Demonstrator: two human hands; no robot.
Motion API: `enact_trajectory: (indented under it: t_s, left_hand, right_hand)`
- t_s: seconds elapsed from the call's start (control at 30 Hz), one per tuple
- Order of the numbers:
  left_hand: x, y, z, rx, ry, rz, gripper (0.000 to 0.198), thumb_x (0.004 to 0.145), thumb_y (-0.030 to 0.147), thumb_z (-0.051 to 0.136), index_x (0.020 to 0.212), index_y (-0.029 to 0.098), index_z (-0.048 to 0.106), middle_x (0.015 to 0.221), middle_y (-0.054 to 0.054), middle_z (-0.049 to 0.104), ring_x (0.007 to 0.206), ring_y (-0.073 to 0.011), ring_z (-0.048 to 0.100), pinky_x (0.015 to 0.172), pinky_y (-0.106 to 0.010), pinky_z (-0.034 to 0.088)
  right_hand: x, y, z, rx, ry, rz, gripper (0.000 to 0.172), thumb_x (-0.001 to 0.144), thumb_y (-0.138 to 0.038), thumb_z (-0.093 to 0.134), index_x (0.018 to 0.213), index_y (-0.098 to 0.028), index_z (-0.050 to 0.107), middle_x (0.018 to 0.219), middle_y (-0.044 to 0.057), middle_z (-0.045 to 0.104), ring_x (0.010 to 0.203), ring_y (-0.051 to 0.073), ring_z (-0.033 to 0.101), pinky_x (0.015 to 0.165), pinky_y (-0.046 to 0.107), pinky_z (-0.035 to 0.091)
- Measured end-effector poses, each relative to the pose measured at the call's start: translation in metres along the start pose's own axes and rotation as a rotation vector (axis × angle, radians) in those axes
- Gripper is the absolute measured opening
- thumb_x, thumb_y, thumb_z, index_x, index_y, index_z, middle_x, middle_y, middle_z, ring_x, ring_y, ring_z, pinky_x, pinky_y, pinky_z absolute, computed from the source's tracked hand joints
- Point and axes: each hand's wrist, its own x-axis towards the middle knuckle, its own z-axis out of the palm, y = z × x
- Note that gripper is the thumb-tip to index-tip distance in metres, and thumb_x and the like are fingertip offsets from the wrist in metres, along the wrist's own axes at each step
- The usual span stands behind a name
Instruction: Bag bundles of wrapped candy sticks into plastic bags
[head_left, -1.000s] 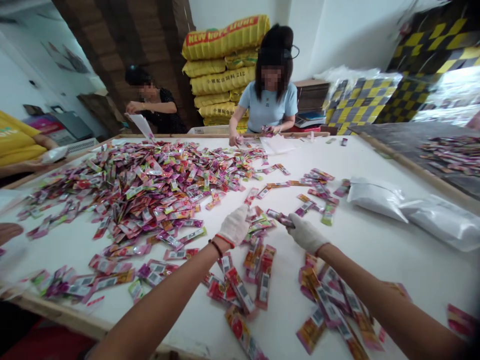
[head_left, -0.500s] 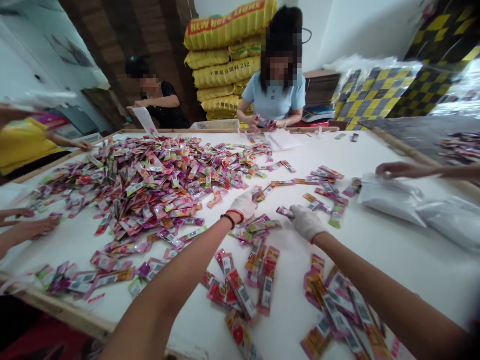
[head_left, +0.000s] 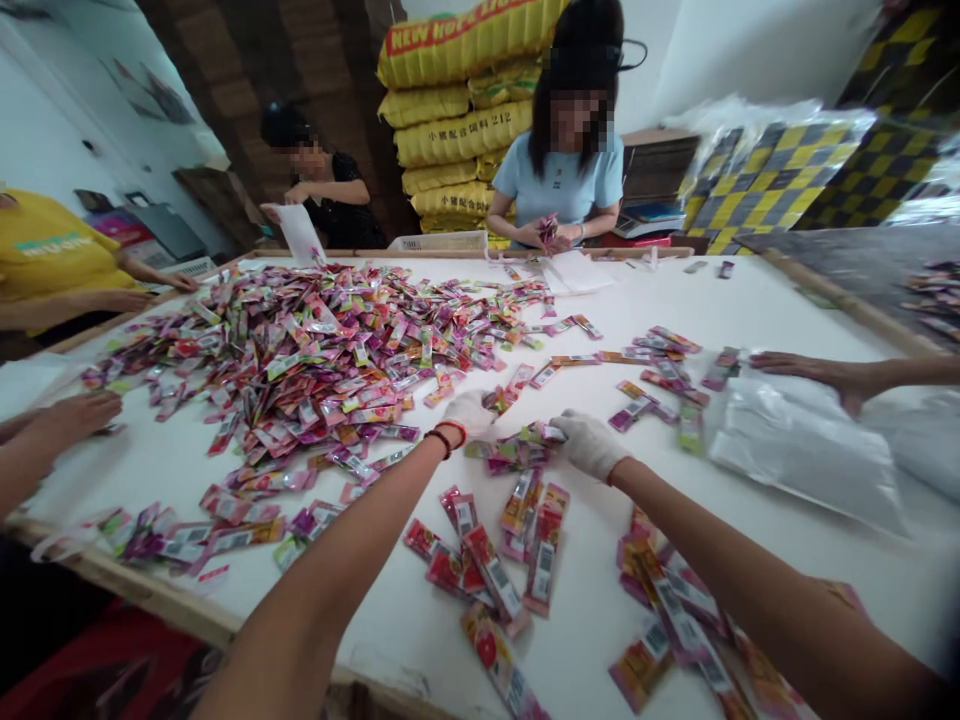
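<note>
Near the front edge of the table [head_left: 750, 300], two loose groups of sachets: red ones [head_left: 487, 570] left of centre, orange-brown ones [head_left: 667, 610] under the right forearm. White table top, wooden rim.

Toward mid-table, both arms reach forward; white knit gloves on both. Left hand [head_left: 466, 412]: fingers curled down onto the near fringe of the sachet spread; whether it pinches anything I cannot tell. Red band and dark bead bracelet at that wrist. Right hand [head_left: 587, 443]: fingers closed together on a small bunch of pink-green sachets [head_left: 517, 450], which lies on the table between the two hands, touching both gloves.

Left of the hands, from mid-table to the far left corner: big heap of mixed pink, purple and green sachets [head_left: 300, 350]. Smaller strip of sachets [head_left: 652, 370] right of centre.

Right side: clear plastic bag [head_left: 795, 450] lying flat; another person's bare hand [head_left: 810, 372] rests at its far edge. Left edge: a further person's hand [head_left: 71, 415] on the table, and a person in a yellow shirt [head_left: 52, 260] behind.

Far edge: person in a light-blue shirt [head_left: 559, 185] holding a few sachets in both hands; person in black [head_left: 330, 200] with a white bag. Behind them, stacked yellow sacks [head_left: 457, 110].
</note>
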Motion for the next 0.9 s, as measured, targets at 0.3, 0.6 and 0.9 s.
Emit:
enact_trajectory:
  t_s: [0.3,0.6,0.9]
  left_hand:
    - [-0.018,-0.013,0.005,0.134,-0.136,0.395,0.033,0.07,0.027,0.062,0.101,0.018,0.062,0.098,-0.007,0.068,0.087,-0.0217,0.062,0.075,-0.028,0.047]
    - [-0.03,-0.034,0.007,0.019,-0.059,0.441,0.026,0.075,0.018,0.052,0.099,0.016,0.06,0.097,-0.005,0.064,0.088,-0.0162,0.059,0.081,-0.025,0.045]
    - [-0.099,-0.041,-0.027,0.022,-0.291,0.504,0.012,0.065,0.02,0.058,0.075,0.016,0.054,0.066,0.005,0.051,0.061,-0.0083,0.044,0.056,-0.018,0.034]
  right_hand:
    - [0.028,-0.029,0.0,-0.045,-0.069,-0.026,0.027,0.081,-0.022,0.058,0.108,-0.021,0.056,0.102,0.007,0.064,0.09,0.022,0.06,0.071,0.026,0.041]
    - [0.014,-0.018,-0.01,-0.137,-0.095,0.125,0.023,0.085,-0.023,0.052,0.104,-0.014,0.06,0.103,0.015,0.063,0.094,0.03,0.06,0.074,0.035,0.043]
    - [0.004,-0.058,-0.003,-0.037,-0.191,-0.011,0.03,0.074,-0.032,0.065,0.1,-0.021,0.057,0.098,0.005,0.066,0.086,0.022,0.062,0.064,0.026,0.039]
